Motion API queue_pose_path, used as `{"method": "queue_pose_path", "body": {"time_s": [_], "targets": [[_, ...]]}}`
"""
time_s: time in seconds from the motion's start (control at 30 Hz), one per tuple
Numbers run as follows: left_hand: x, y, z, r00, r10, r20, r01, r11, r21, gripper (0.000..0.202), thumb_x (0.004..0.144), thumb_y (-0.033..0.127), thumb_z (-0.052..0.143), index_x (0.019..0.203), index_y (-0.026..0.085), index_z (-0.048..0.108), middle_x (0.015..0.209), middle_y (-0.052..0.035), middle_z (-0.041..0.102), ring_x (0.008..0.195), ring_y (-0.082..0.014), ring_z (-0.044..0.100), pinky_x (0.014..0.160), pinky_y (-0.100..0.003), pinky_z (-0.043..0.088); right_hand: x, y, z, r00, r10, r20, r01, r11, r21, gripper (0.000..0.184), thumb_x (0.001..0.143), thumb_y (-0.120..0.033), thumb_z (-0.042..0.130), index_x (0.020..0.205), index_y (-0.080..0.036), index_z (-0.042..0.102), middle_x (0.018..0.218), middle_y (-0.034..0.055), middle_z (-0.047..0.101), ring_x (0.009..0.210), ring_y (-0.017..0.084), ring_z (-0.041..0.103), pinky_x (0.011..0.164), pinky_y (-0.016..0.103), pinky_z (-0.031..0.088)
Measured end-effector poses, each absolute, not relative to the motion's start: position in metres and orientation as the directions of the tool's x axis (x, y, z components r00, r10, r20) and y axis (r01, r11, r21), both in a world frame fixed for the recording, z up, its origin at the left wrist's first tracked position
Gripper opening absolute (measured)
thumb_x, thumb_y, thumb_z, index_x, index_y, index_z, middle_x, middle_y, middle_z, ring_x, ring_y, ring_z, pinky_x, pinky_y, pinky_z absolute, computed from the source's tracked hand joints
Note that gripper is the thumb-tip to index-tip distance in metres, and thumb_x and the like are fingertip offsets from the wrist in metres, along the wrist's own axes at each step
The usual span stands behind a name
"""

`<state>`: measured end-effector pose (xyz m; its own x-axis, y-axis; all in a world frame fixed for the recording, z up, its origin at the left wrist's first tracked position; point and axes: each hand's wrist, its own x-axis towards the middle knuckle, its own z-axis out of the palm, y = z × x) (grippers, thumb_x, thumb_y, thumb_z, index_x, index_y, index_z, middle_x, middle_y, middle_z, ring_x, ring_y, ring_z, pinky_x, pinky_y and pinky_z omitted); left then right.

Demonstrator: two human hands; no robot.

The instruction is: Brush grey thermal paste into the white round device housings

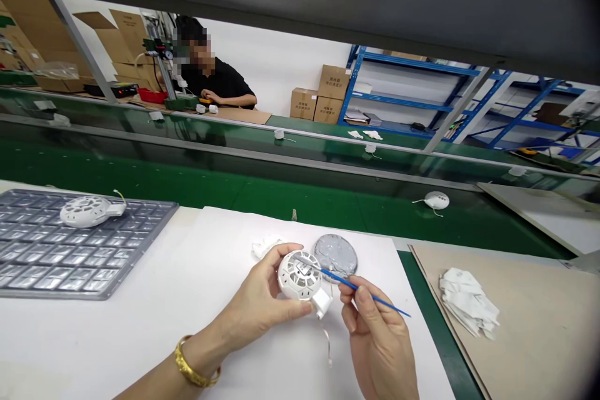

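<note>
My left hand [255, 309] grips a round white plastic housing [293, 284] with a slotted, vented face and a short stem, from which a thin cable with a small connector hangs. Pinched between the fingers of my right hand [377, 331] is a thin blue-handled brush [363, 289]. Its tip rests at or just over the vented face; whether it touches I cannot tell. Right behind the housing lies a round dish of grey paste [340, 253] on the white sheet [234, 250]. A crumpled white tissue [265, 247] sits behind my left hand.
A clear plastic tray [56, 262] at left carries another white housing [89, 211]. On the green conveyor [262, 194] lies a further housing [437, 200]. Crumpled tissue [469, 300] rests on cardboard [529, 325] at right. A co-worker [220, 81] sits across the line, below an overhead shelf [281, 0].
</note>
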<state>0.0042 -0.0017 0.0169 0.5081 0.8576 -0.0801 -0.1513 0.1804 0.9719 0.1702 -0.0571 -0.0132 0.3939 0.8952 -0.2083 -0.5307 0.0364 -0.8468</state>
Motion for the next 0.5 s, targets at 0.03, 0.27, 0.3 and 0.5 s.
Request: {"method": "queue_pose_path", "body": {"time_s": [0.03,0.27,0.3,0.5], "targets": [[0.0043,-0.0016,0.018,0.508,0.858,-0.082,-0.147,0.18,0.973,0.059,0.065,0.011,0.074,0.113,0.025,0.042,0.107,0.0004,0.053,0.096,-0.0151,0.053,0.082,-0.025,0.042,0.1709,-0.0576,-0.0122,0.398,0.895,-0.201,-0.525,0.043,-0.85,0.03,0.064,-0.041,0.078,0.083,-0.019,0.072,0.078,0.008,0.064,0.06,0.012,0.048,0.049,0.023,0.038],[0.0043,-0.0007,0.0173,0.497,0.865,-0.068,-0.136,0.155,0.978,0.059,0.066,0.012,0.074,0.114,0.026,0.043,0.109,0.0,0.053,0.098,-0.0159,0.053,0.081,-0.025,0.043,0.1737,-0.0591,-0.0058,0.441,0.868,-0.228,-0.533,0.049,-0.844,0.032,0.062,-0.04,0.08,0.081,-0.017,0.072,0.078,0.0087,0.065,0.065,0.014,0.052,0.047,0.021,0.038],[0.0041,-0.0008,0.0174,0.498,0.865,-0.068,-0.13,0.152,0.98,0.058,0.066,0.012,0.074,0.114,0.026,0.043,0.11,-0.0002,0.053,0.099,-0.0162,0.053,0.081,-0.025,0.043,0.1741,-0.0593,-0.0053,0.455,0.86,-0.23,-0.528,0.053,-0.848,0.032,0.061,-0.04,0.08,0.081,-0.016,0.072,0.078,0.0091,0.065,0.066,0.015,0.053,0.047,0.021,0.038],[0.003,-0.0028,0.0248,0.494,0.864,-0.093,-0.089,0.157,0.984,0.057,0.065,0.012,0.074,0.113,0.023,0.044,0.114,-0.0032,0.051,0.105,-0.0197,0.052,0.085,-0.028,0.043,0.1784,-0.0593,-0.007,0.529,0.817,-0.228,-0.474,0.062,-0.878,0.035,0.061,-0.041,0.08,0.082,-0.014,0.071,0.078,0.011,0.067,0.064,0.017,0.057,0.05,0.026,0.043]]}}
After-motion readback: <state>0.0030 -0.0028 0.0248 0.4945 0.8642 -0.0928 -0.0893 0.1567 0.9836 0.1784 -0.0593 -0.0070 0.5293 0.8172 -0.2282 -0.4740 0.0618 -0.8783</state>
